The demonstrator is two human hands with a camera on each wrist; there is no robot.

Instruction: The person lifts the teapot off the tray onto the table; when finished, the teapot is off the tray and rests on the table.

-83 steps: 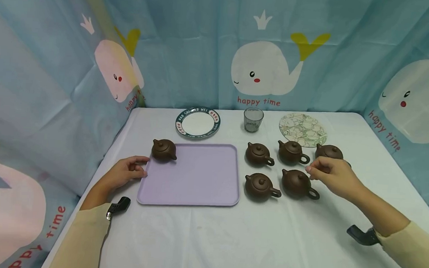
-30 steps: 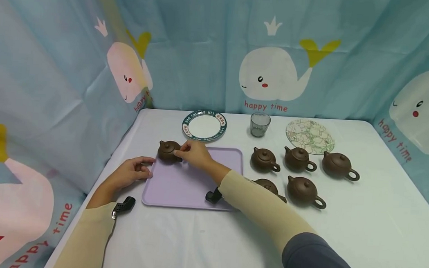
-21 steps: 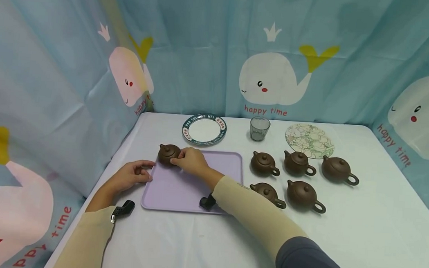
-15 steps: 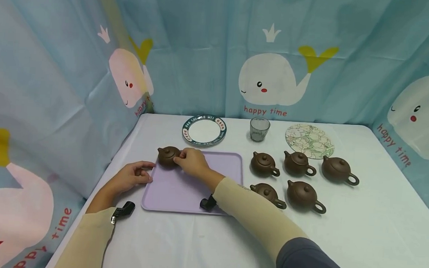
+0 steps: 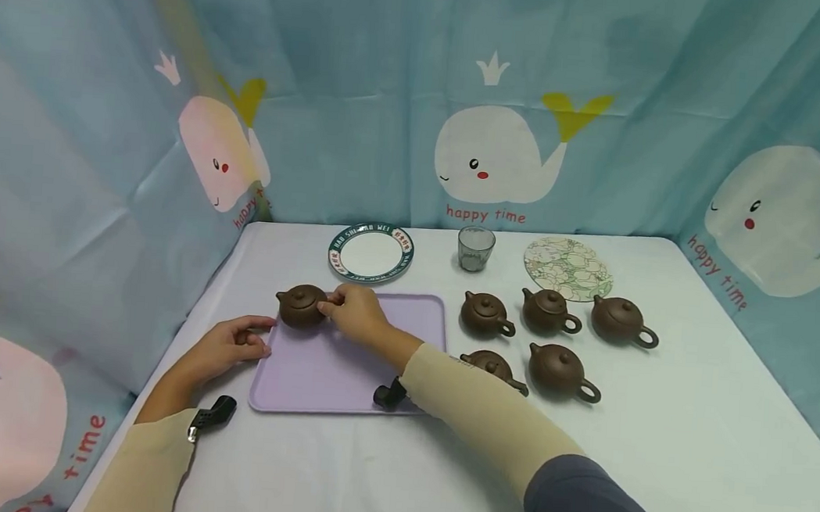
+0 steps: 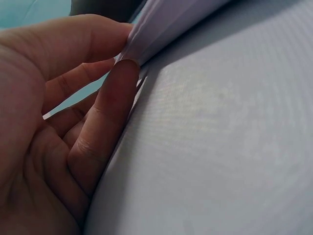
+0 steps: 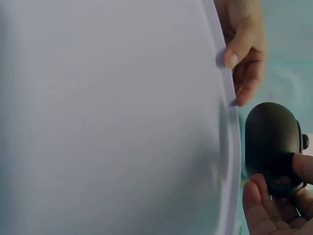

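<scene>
In the head view, my right hand (image 5: 359, 313) pinches the handle of a dark brown teapot (image 5: 301, 306) at the far left corner of the lilac tray (image 5: 373, 402). The teapot's lid is on and its spout points left. From the right wrist, thumb and fingers show around the handle of the teapot (image 7: 271, 134), beyond the tray's rim (image 7: 234, 147). My left hand (image 5: 224, 346) lies beside the tray, its thumb and fingertips resting against the left edge. Up close in the left wrist view, the left hand's fingertips (image 6: 124, 73) touch that edge.
Several more brown teapots, including one (image 5: 561, 369) at the front, stand right of the tray. Behind are a green-rimmed plate (image 5: 371, 254), a glass (image 5: 475, 250) and a round patterned mat (image 5: 568, 268). My right forearm partly covers one teapot (image 5: 491, 364). A whale-print curtain (image 5: 375, 129) surrounds the table.
My right hand has come from the teapots on the right to the one on the tray and taken its handle. That teapot's spout has turned more to the left. My left hand stays put.
</scene>
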